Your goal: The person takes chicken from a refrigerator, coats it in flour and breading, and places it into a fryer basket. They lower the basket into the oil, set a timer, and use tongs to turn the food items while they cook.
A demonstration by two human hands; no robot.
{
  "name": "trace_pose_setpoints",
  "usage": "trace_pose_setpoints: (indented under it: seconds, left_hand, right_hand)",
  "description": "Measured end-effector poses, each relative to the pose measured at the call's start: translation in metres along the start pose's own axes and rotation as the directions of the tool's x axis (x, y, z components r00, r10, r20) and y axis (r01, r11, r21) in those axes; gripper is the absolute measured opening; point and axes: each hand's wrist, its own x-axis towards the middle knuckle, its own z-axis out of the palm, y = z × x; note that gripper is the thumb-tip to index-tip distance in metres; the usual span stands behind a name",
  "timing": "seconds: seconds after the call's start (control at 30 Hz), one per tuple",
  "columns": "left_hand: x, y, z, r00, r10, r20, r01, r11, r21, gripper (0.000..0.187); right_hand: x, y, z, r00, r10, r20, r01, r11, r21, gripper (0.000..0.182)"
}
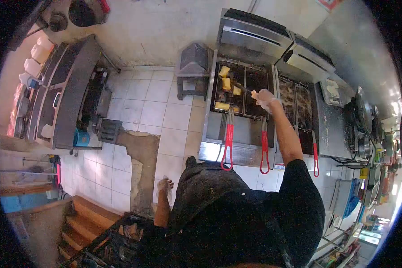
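My right hand (264, 99), in a clear plastic glove, reaches over the deep fryer (236, 134). It is closed on a thin dark utensil (242, 87) that points left toward the food; its exact kind is hard to make out. Several yellow blocks of food (226, 83) lie in the left fry basket (217, 96), which has a red handle (228, 145). A second basket with a red handle (264, 149) sits beside it, under my hand. My left hand (165, 185), gloved too, hangs low at my side with its fingers loosely apart, holding nothing.
Right of the fryer, another fryer well (295, 100) holds bubbling oil; its neighbour has a red handle (316, 154). A metal counter (332, 129) with pans follows. A dark shelf unit (71, 98) stands at the left. Wooden steps (91, 212) lie lower left, near broken floor tiles (143, 152).
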Motion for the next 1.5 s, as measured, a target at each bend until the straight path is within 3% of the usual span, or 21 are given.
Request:
trace_pose_setpoints:
  seconds: [0.07, 0.13, 0.2, 0.23, 0.37, 0.5, 0.67, 0.73, 0.87, 0.93, 1.0, 1.07, 1.13, 1.2, 1.23, 1.27, 1.3, 1.33, 1.37, 1.4, 1.5]
  left_hand:
    - [0.000, -0.007, -0.001, 1.000, 0.014, 0.003, -0.014, 1.000, 0.026, 0.033]
    - [0.005, -0.012, -0.008, 0.998, -0.035, 0.051, 0.036, 0.999, -0.026, 0.032]
    - [0.004, -0.017, -0.008, 0.992, -0.082, 0.095, 0.090, 0.993, -0.080, 0.032]
    - [-0.003, -0.020, 0.001, 1.000, 0.010, 0.027, -0.010, 1.000, -0.003, 0.031]
    - [-0.022, -0.028, 0.006, 0.993, 0.114, 0.005, -0.114, 0.993, -0.016, 0.030]
    - [-0.018, -0.030, -0.005, 0.978, 0.167, 0.123, -0.175, 0.983, 0.063, 0.031]
    - [0.001, -0.003, -0.006, 0.994, -0.058, 0.091, 0.050, 0.995, 0.085, 0.039]
    - [0.012, -0.005, -0.005, 1.000, 0.010, -0.001, -0.010, 0.980, 0.201, 0.044]
    - [0.055, -0.017, -0.035, 0.989, -0.060, 0.135, 0.051, 0.996, 0.072, 0.043]
    - [0.052, -0.017, -0.032, 0.970, -0.088, 0.226, 0.078, 0.996, 0.054, 0.041]
    - [0.001, -0.007, -0.004, 0.989, 0.068, 0.134, -0.092, 0.979, 0.184, 0.035]
    - [-0.010, 0.000, 0.007, 0.992, 0.009, 0.123, -0.035, 0.977, 0.210, 0.032]
    - [-0.010, -0.002, 0.005, 0.967, 0.125, 0.221, -0.189, 0.937, 0.295, 0.035]
    - [-0.004, -0.006, 0.000, 0.954, 0.110, 0.281, -0.154, 0.978, 0.140, 0.027]
    - [-0.007, 0.000, 0.004, 0.977, 0.014, 0.214, -0.004, 0.999, -0.047, 0.029]
    - [0.026, -0.036, -0.069, 0.971, 0.003, 0.237, -0.004, 1.000, 0.004, 0.029]
    - [0.123, -0.059, -0.067, 0.914, 0.063, 0.402, -0.171, 0.956, 0.239, 0.035]
    - [0.125, -0.044, -0.058, 0.893, -0.054, 0.446, -0.145, 0.905, 0.400, 0.035]
    - [0.128, -0.039, -0.053, 0.949, -0.129, 0.287, -0.035, 0.863, 0.504, 0.034]
    - [0.132, -0.045, -0.058, 0.948, -0.167, 0.271, 0.091, 0.958, 0.272, 0.032]
    - [0.132, -0.010, -0.048, 0.909, -0.147, 0.390, -0.090, 0.845, 0.528, 0.031]
  right_hand:
    - [-0.020, -0.011, -0.017, 0.996, 0.094, 0.008, -0.094, 0.995, 0.038, 0.056]
    - [-0.040, -0.020, -0.026, 0.992, -0.075, -0.103, 0.050, 0.973, -0.225, 0.056]
    - [-0.071, -0.040, -0.032, 0.987, -0.066, -0.146, 0.031, 0.972, -0.232, 0.053]
    - [-0.081, -0.044, -0.030, 0.981, -0.049, -0.190, 0.003, 0.972, -0.234, 0.050]
    - [-0.083, -0.031, -0.016, 0.946, -0.312, -0.086, 0.268, 0.904, -0.332, 0.047]
    - [-0.072, -0.050, -0.010, 0.960, -0.279, 0.003, 0.254, 0.868, -0.427, 0.044]
    - [-0.056, -0.051, 0.004, 0.960, -0.279, -0.036, 0.225, 0.838, -0.496, 0.043]
    - [-0.047, -0.039, 0.007, 0.968, -0.240, -0.076, 0.186, 0.884, -0.429, 0.042]
    - [-0.057, -0.034, 0.005, 0.970, -0.194, -0.149, 0.123, 0.912, -0.392, 0.040]
    - [-0.050, -0.018, 0.014, 0.957, -0.282, -0.071, 0.231, 0.884, -0.407, 0.048]
    - [-0.069, -0.033, 0.005, 0.985, -0.167, -0.035, 0.144, 0.926, -0.350, 0.049]
    - [-0.083, -0.038, 0.002, 0.944, -0.252, -0.212, 0.184, 0.938, -0.293, 0.040]
    - [-0.102, -0.045, 0.003, 0.964, -0.092, -0.250, 0.027, 0.967, -0.251, 0.041]
    - [-0.110, -0.029, 0.021, 0.820, -0.125, -0.559, 0.106, 0.992, -0.067, 0.042]
    - [-0.123, -0.028, 0.024, 0.810, -0.077, -0.582, 0.066, 0.997, -0.041, 0.042]
    - [-0.139, -0.034, 0.026, 0.856, -0.035, -0.515, 0.021, 0.999, -0.034, 0.042]
    - [-0.150, -0.035, 0.033, 0.895, 0.008, -0.445, -0.022, 0.999, -0.026, 0.043]
    - [-0.159, -0.035, 0.037, 0.880, 0.055, -0.472, -0.061, 0.998, 0.004, 0.043]
    - [-0.169, -0.034, 0.041, 0.886, 0.078, -0.457, -0.092, 0.996, -0.008, 0.043]
    - [-0.179, -0.032, 0.047, 0.893, 0.109, -0.436, -0.129, 0.992, -0.015, 0.044]
    - [-0.184, -0.022, 0.079, 0.839, 0.169, -0.517, -0.143, 0.986, 0.090, 0.041]
